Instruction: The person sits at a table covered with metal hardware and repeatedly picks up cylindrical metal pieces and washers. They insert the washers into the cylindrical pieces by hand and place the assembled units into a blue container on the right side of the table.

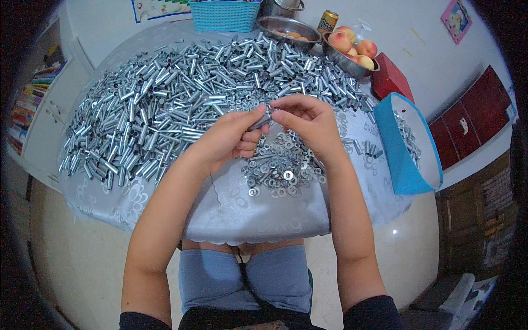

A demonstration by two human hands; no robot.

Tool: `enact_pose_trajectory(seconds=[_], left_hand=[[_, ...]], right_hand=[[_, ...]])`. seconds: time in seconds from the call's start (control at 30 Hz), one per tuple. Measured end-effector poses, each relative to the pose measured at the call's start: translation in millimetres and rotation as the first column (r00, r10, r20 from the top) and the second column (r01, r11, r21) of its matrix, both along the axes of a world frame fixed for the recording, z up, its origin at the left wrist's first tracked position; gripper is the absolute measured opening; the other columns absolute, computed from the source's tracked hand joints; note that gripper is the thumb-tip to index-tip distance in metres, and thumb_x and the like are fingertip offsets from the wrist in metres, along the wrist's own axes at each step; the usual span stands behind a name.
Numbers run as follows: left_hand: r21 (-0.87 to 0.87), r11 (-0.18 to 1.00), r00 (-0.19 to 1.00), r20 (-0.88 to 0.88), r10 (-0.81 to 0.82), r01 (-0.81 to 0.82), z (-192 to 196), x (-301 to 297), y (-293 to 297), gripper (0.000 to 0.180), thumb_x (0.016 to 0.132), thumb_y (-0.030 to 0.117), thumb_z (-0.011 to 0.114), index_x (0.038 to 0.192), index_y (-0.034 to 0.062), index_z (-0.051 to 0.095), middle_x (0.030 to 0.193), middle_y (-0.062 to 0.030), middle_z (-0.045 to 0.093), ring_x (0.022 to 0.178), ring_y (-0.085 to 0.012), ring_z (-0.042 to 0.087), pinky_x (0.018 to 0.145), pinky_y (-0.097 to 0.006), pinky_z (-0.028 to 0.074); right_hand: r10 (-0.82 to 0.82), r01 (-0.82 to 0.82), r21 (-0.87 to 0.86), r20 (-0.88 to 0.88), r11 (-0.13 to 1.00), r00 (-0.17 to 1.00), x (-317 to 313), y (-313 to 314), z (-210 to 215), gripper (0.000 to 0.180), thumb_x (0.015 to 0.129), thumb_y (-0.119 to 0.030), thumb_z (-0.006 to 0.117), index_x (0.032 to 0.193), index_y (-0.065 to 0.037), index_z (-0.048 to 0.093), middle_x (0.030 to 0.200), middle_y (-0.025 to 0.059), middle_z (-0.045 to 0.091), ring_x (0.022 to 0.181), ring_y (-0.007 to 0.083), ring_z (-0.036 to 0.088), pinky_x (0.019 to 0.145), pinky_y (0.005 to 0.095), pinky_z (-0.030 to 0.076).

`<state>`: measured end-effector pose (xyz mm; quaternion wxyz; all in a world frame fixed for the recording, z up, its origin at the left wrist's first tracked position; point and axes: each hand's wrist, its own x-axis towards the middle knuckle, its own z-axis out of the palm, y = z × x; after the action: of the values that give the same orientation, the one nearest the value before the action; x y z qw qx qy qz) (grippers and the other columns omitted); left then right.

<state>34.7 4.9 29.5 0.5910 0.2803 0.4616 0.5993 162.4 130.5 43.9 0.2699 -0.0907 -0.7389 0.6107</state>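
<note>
My left hand [240, 133] is closed around a short grey metal tube [260, 122], holding it at a slant above the table. My right hand [309, 122] meets it at the tube's upper end, thumb and forefinger pinched together. A small shiny metal piece [268, 109] shows between the fingertips of both hands; its exact kind is too small to tell. Just below the hands lies a pile of flat washers [283, 165] mixed with nuts and other small metal parts. Behind and to the left spreads a large heap of loose metal tubes [148, 110].
A patterned silvery cloth [264, 220] covers the table. On the right stands a blue bin [397, 146] with metal parts inside, near a red box [391, 77]. Along the back are a bowl of peaches [352, 61], a can [328, 22], a steel bowl [289, 32] and a turquoise basket [224, 15].
</note>
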Motion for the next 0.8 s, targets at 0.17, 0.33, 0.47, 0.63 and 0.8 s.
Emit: enact_pose_trajectory(seconds=[0.17,0.33,0.47,0.63,0.8], left_hand=[[-0.013,1.0,1.0,0.002,0.011,-0.011,-1.0,0.2,1.1,0.041,0.086,0.048,0.049,0.068,0.0113,0.045,0.053,0.0098,0.026,0.045,-0.0038,0.021,0.042,-0.019,0.021],[-0.015,1.0,0.999,0.039,0.028,-0.027,-2.2,-1.4,3.8,0.041,0.085,0.048,0.05,0.065,0.0136,0.04,0.052,0.0097,0.024,0.044,-0.0036,0.02,0.042,-0.019,0.019],[0.009,0.999,0.993,0.108,0.042,-0.043,-5.7,-5.0,4.0,0.039,0.084,0.045,0.051,0.064,0.0143,0.039,0.052,0.0094,0.024,0.043,-0.0033,0.021,0.042,-0.02,0.018],[0.002,0.999,0.995,0.094,0.035,-0.035,-4.2,-7.0,3.5,0.039,0.087,0.044,0.047,0.063,0.0149,0.036,0.051,0.0089,0.024,0.043,-0.0045,0.022,0.041,-0.021,0.019],[-0.003,0.998,0.995,0.08,0.058,-0.058,-5.9,-10.3,2.4,0.038,0.086,0.042,0.047,0.063,0.0147,0.036,0.051,0.0087,0.024,0.043,-0.0044,0.023,0.041,-0.021,0.02]], right_hand=[[0.017,-0.018,-0.041,-0.017,0.999,1.0,0.8,-0.3,0.5,0.022,0.074,-0.007,0.068,0.094,0.0,0.063,0.086,0.0057,0.063,0.074,0.008,0.057,0.063,0.021,0.046],[-0.079,0.076,-0.145,-0.012,0.987,0.997,-1.5,7.4,-1.8,0.016,0.078,-0.008,0.061,0.093,0.0,0.06,0.08,0.0029,0.06,0.066,0.0065,0.052,0.057,0.0193,0.042],[0.059,-0.043,-0.066,0.248,0.997,0.967,-1.3,18.0,-12.0,0.014,0.081,-0.008,0.055,0.092,-0.001,0.059,0.079,0.0022,0.058,0.066,0.0062,0.051,0.056,0.0189,0.041],[-0.024,-0.142,0.441,0.349,0.886,0.937,-7.1,14.1,-33.5,0.022,0.084,-0.011,0.042,0.092,0.001,0.059,0.085,0.013,0.06,0.082,0.0229,0.057,0.076,0.0329,0.043],[-0.136,-0.088,0.649,0.286,0.756,0.949,-8.2,9.6,-33.1,0.019,0.082,-0.012,0.052,0.094,0.0,0.06,0.081,0.015,0.06,0.071,0.0221,0.056,0.067,0.0318,0.044]])
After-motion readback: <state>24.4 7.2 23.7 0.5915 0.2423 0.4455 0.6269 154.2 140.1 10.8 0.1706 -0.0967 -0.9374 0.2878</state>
